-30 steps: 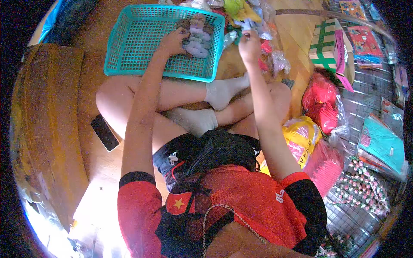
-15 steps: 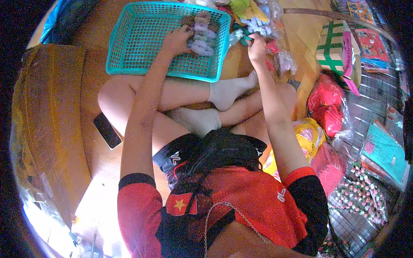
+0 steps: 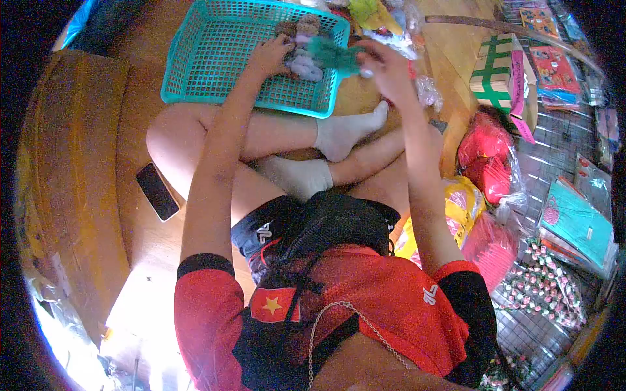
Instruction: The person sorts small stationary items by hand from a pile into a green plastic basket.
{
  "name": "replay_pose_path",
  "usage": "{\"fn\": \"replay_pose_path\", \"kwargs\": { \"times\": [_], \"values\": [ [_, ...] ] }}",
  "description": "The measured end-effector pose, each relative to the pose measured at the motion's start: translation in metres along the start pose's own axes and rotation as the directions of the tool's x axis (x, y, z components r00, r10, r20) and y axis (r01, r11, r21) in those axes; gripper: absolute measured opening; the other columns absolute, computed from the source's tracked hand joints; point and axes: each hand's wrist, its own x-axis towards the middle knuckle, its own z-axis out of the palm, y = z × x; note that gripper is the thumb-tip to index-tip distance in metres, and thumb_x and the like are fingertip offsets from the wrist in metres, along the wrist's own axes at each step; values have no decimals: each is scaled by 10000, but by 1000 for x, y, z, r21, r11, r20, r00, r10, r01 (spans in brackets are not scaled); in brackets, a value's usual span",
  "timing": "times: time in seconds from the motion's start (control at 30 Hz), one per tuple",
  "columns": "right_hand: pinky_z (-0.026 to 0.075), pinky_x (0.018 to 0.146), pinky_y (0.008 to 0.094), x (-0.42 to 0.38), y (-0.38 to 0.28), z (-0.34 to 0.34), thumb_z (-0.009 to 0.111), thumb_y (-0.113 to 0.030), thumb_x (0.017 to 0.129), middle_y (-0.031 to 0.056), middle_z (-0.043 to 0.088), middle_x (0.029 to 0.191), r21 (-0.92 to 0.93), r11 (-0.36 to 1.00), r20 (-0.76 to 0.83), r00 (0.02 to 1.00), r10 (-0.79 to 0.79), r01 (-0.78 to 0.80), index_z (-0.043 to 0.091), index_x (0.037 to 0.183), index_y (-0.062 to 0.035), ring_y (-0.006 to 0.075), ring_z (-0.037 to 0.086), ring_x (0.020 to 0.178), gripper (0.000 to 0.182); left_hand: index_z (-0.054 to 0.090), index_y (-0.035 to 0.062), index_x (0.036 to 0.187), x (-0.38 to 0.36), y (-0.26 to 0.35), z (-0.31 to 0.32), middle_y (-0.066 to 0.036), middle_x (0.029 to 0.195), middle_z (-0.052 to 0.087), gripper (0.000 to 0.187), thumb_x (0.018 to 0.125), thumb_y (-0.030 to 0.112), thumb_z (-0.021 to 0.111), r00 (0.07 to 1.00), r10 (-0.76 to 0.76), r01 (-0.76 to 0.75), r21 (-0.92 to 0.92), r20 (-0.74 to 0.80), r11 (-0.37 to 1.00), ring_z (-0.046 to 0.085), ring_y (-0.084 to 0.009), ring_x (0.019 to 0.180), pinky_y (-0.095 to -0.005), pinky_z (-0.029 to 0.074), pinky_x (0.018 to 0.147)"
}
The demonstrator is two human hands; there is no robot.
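Note:
The turquoise plastic basket (image 3: 215, 99) lies beyond my crossed legs. Inside it, at the right, a row of fluffy yarn-like bundles (image 3: 304, 67) runs from brown to pale lavender. My left hand (image 3: 270, 57) is in the basket with its fingers curled against the left side of this row. My right hand (image 3: 386, 64), slightly blurred, grips a dark green fluffy bundle (image 3: 336, 57) by its right end. The green bundle reaches over the basket's right rim and partly covers the row.
Plastic-wrapped goods (image 3: 391, 23) lie right of the basket. Farther right are a green-taped box (image 3: 493, 72), red bagged items (image 3: 486, 156) and a yellow bag (image 3: 456, 205). A phone (image 3: 157, 191) rests by my left knee, beside a large cardboard box (image 3: 78, 176).
My right hand has moved left from the wrapped goods to the basket rim, bringing the green fluffy bundle over the row. My left hand stays at the row.

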Motion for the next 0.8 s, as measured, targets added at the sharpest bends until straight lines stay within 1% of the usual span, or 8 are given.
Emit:
{"fn": "replay_pose_path", "kwargs": {
  "times": [0.03, 0.1, 0.2, 0.23, 0.37, 0.57, 0.67, 0.8],
  "values": [
    [472, 620, 246, 2, -8, 12, 560, -137, 799, 70, 618, 791, -53, 998, 66, 997, 26, -22, 561, 1004, -33, 143, 595, 676, 229, 508, 169, 1112, 2, 0, 0, -87, 1156, 438, 663, 527, 402, 716, 1000, -20, 21, -28, 20, 999, 440, -299, 1068, -477, 352, 867],
    [468, 604, 272, 9, -5, 41, 573, -139, 785, 111, 619, 780, -147, 977, 200, 972, -124, 155, 574, 962, -31, 167, 604, 664, 208, 528, 165, 1083, 11, -7, 6, -92, 1140, 453, 605, 545, 375, 708, 999, -19, 22, -74, 42, 997, 456, -305, 1047, -462, 366, 857],
    [463, 599, 319, 15, -7, 75, 589, -138, 761, 142, 610, 774, -247, 938, 309, 937, -164, 245, 586, 918, -26, 219, 606, 658, 193, 555, 159, 1043, 18, -20, 21, -97, 1110, 473, 542, 557, 348, 701, 999, 30, -29, -72, 11, 997, 479, -308, 1011, -433, 396, 833],
    [458, 614, 365, 15, -4, 83, 591, -127, 743, 163, 598, 768, -272, 909, 283, 929, -237, 315, 590, 894, -27, 289, 595, 682, 181, 562, 157, 1036, 13, -13, 14, -97, 1099, 478, 532, 557, 344, 702, 999, 46, -47, -33, -23, 998, 486, -307, 999, -424, 405, 824],
    [456, 648, 398, 20, 36, 104, 586, -102, 734, 170, 598, 801, -336, 897, 330, 928, -172, 285, 585, 885, -17, 321, 580, 760, 173, 567, 162, 1035, 19, -33, 40, -99, 1068, 486, 524, 553, 308, 712, 965, 180, -191, -41, -189, 981, 497, -298, 977, -402, 431, 798],
    [457, 660, 405, 25, 46, 120, 560, -53, 735, 173, 599, 806, -401, 881, 188, 964, -188, 250, 561, 866, 6, 341, 571, 790, 143, 520, 89, 1108, 11, -15, 9, -181, 1152, 426, 615, 552, 266, 710, 993, 111, -113, -114, -28, 987, 463, -339, 1028, -397, 418, 852],
    [453, 668, 414, 19, 44, 128, 549, -41, 734, 184, 595, 817, -374, 923, 141, 989, -43, 94, 536, 854, 13, 352, 565, 801, 133, 481, 78, 1145, 15, -14, 19, -179, 1168, 407, 672, 538, 236, 722, 997, 72, -71, -31, 20, 997, 446, -340, 1048, -403, 403, 873],
    [450, 659, 427, 14, 34, 127, 536, -30, 736, 186, 587, 826, -406, 911, 110, 993, -34, 77, 493, 843, 9, 356, 563, 790, 122, 299, 130, 1276, 23, -29, 53, -158, 1305, 257, 862, 534, 225, 729, 983, 134, -126, -66, 127, 990, 329, -348, 1163, -442, 329, 938]
  ]
}}
